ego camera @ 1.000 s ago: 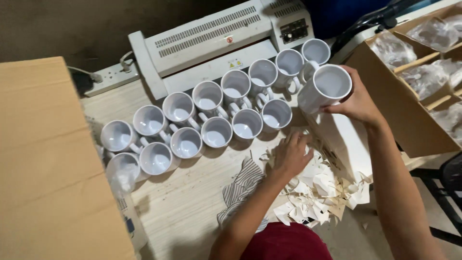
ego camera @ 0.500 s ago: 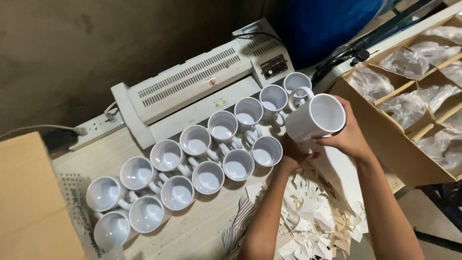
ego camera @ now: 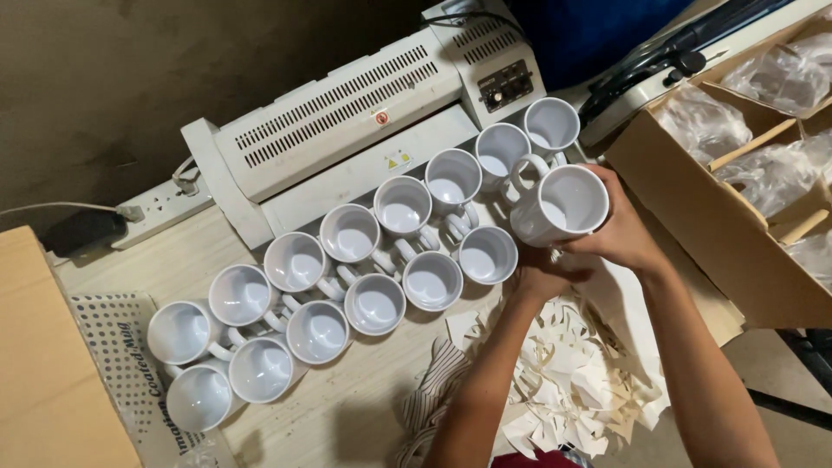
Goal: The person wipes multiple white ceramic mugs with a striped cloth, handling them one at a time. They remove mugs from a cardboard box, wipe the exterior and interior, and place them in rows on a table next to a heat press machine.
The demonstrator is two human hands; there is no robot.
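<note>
You are gripping the white mug (ego camera: 559,206) with your right hand (ego camera: 620,234), and your left hand (ego camera: 542,277), off the paper scraps (ego camera: 572,381) a second ago, is now closing under it, beside the end of the mug rows (ego camera: 364,269).

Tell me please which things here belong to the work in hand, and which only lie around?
In the work:
white mug, held by both the right hand and the left hand
two rows of white mugs

Lying about:
laminating machine
power strip
paper scraps
cardboard box
</note>
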